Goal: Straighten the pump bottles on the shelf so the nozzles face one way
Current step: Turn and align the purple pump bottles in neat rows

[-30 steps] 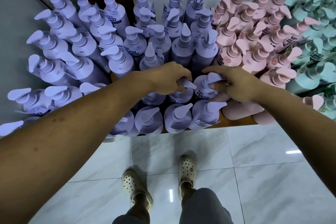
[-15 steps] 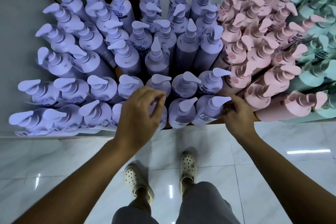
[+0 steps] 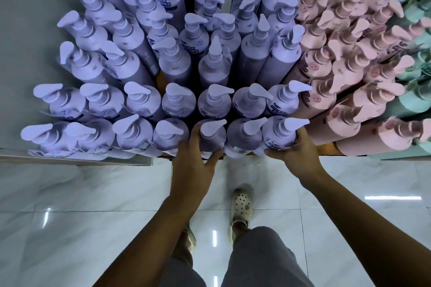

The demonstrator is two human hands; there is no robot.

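Several rows of purple pump bottles fill the left and middle of the shelf, most nozzles pointing right. My left hand wraps the body of a front-row purple bottle, thumb on its left side and fingers under its front. My right hand grips the rightmost front-row purple bottle from its right side. Between them stands another purple bottle, untouched. Pink pump bottles stand to the right, with green bottles at the far right.
The wooden shelf edge shows under the pink bottles. A grey wall panel is on the left. Below is a glossy white tiled floor, my legs and a cream clog.
Both hands have drawn back from the second row to the front row and closed around two front bottles. The view has shifted down and closer to the shelf edge.
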